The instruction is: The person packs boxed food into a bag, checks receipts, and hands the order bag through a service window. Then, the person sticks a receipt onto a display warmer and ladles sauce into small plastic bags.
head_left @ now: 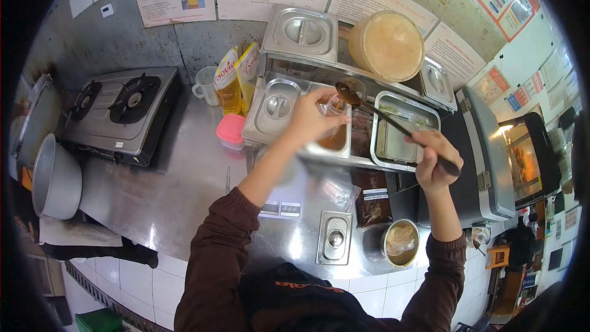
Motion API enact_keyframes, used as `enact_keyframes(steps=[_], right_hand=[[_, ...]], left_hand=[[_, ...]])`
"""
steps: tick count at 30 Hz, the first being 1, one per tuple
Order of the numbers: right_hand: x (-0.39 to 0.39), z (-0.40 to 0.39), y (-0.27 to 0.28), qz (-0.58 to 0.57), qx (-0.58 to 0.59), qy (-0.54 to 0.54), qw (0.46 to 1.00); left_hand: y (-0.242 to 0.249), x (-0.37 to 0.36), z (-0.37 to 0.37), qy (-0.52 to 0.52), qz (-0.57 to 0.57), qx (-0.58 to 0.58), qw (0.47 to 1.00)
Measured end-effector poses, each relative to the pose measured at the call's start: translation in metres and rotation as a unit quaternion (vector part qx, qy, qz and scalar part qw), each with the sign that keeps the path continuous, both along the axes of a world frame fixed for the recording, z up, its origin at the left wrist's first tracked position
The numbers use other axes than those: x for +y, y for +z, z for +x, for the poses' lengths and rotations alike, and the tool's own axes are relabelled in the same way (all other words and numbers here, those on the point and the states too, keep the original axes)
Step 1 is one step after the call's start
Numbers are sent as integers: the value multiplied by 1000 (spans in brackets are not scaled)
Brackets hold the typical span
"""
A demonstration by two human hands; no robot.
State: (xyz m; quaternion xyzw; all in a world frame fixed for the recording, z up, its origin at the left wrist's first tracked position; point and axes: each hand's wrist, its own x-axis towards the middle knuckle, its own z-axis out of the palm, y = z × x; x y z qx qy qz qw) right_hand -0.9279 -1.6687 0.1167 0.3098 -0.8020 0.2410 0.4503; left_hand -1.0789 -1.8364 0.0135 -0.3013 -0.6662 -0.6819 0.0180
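My right hand is closed round the black handle of a ladle. Dark brown sauce lies in the ladle's bowl, which is held at the mouth of a small clear plastic cup. The cup is gripped by my left hand; its contents are hard to make out. Below both hands, a metal pan contains orange-brown sauce, partly hidden by my left hand. Just to its right is a metal tray with a smaller container and some greens inside.
Lidded pans flank the sauce on the left, near oil pouches and a pink-lidded tub. A two-burner stove stands far left. On the front counter are a scale, a metal lid and a round tin.
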Motion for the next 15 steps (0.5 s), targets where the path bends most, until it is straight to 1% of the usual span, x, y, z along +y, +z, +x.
enact_keyframes(steps=[1,2,3,4,6,7,8,10,11,12,14,15], right_hand=[[2,-2,-8,0,0,1,1000],[4,-3,-16,-111,-16,-42,993],[5,-4,-20,-221,-31,-84,971],[6,-6,-20,-221,-32,-83,971],[9,-13,-17,-376,-86,-79,919],[11,-16,-15,-416,-104,-88,899],[13,-18,-14,-416,-105,-88,899],[16,-24,-11,-506,-126,-41,852],[19,-28,-13,-524,-127,-42,841],[19,-32,-14,-524,-128,-41,841],[18,-38,-17,-569,-126,-39,812],[19,-42,-22,-569,-128,-38,812]], left_hand=[[0,0,0,-3,12,5,1000],[1,-1,0,-1,12,5,1000],[1,-2,1,1,9,13,1000],[1,-3,1,3,5,21,1000],[0,-4,-1,4,-3,15,1000],[0,-4,-2,4,-10,9,1000],[-1,-4,-3,5,-10,8,1000],[-2,-5,-4,14,-30,1,999],[-3,-5,-4,15,-30,0,999],[-5,-6,-4,16,-22,0,1000],[-8,-9,-5,19,-14,-2,1000],[-11,-12,-4,15,-8,-3,1000]])
